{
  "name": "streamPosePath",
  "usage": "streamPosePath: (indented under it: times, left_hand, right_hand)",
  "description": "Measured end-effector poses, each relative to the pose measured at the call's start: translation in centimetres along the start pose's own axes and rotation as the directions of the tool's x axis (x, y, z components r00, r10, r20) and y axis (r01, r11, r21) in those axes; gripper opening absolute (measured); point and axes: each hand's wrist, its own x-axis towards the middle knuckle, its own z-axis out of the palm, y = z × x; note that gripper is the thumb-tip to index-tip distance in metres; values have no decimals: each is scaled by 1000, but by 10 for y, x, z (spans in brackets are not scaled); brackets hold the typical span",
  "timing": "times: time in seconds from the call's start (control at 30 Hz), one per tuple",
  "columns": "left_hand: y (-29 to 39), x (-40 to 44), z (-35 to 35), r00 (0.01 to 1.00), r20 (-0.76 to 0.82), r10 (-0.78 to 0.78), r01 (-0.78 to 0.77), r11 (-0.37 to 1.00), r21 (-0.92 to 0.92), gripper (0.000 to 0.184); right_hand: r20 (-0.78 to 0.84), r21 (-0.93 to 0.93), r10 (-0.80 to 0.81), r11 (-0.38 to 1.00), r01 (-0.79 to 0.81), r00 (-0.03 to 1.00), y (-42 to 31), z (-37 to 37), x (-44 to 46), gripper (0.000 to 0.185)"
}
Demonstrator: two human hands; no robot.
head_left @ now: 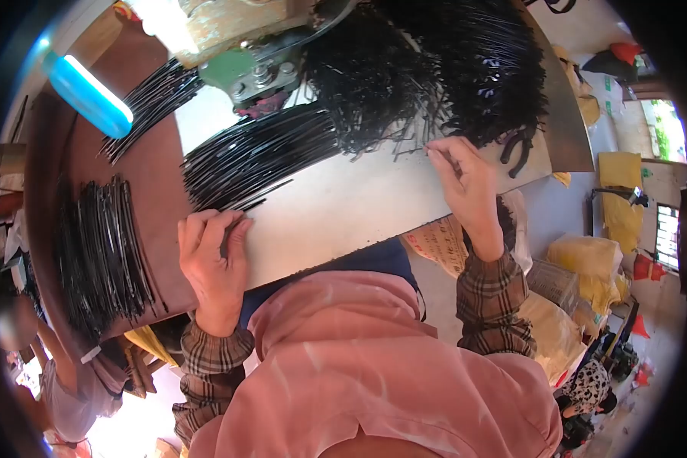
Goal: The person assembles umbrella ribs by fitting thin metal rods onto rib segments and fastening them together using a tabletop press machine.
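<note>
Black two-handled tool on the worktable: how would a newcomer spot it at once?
Start at the pale, smooth worktable surface and follow it rightward. Just right of the person's right hand, beside the big heap of thin black strips, lies the black two-handled tool. Its thick, curved, spread handles distinguish it from the slender strips.

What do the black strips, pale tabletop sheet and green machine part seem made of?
Black strips: probably plastic or plastic-coated wire, glossy; thin highlights run along them.
Pale tabletop sheet: satin, broad soft sheen; metal or laminate, can't tell.
Green machine part: likely painted metal; opaque colour, shiny bolts.
</note>
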Motion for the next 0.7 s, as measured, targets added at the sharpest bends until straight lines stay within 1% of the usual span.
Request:
streamPosePath:
  times: [0.1, 0.13, 0.23, 0.27, 0.3, 0.37, 0.4, 0.5, 0.53, 0.63, 0.7]
  left_hand:
    - [-5, -2, -8, 1000, -11, -20, 20, 999, 30, 18]
    - [-7, -2, -11, 999, -18, -29, 29, 999, 42, 18]
    - [-17, -5, -18, 998, -32, -58, 59, 997, 43, 18]
    - [-18, -6, -18, 997, -33, -76, 77, 996, 33, 18]
    - [-18, -7, -18, 995, -33, -94, 94, 995, 19, 18]
    - [-18, -5, -20, 998, -11, -60, 60, 998, 37, 18]
    - [-17, -3, -20, 999, 1, -43, 43, 998, 35, 18]
    - [-20, -2, -21, 1000, 17, -15, 14, 1000, 10, 18]
    - [-22, -2, -21, 1000, 18, -9, 9, 1000, -2, 18]
    - [-23, -4, -22, 999, 41, -9, 9, 1000, 1, 18]
    - [-22, -2, -21, 998, 51, 24, -23, 1000, -21, 17]
  right_hand:
    - [-35, 27, -153, 988, 154, 988, -3, 21, 17, 9]
    - [-42, 63, -193, 979, 196, 980, -3, 29, 20, 9]
    - [-6, 98, -89, 991, 89, 996, -18, 33, 21, 11]
    - [-2, 97, -83, 992, 83, 997, -19, 33, 21, 11]
    - [2, 156, -58, 986, 57, 998, -17, 32, 20, 11]
    - [10, 264, 2, 964, -5, 1000, -16, 31, 17, 10]
    - [8, 309, 0, 951, -2, 1000, -25, 31, 16, 10]
    - [95, 352, 3, 935, -36, 995, -50, 39, 6, 9]
    - [162, 325, -16, 945, -38, 987, -62, 43, 2, 8]
    - [347, 325, -146, 945, 27, 926, -93, 62, -4, 8]
    - [362, 367, -242, 925, 101, 900, -104, 80, -5, 8]
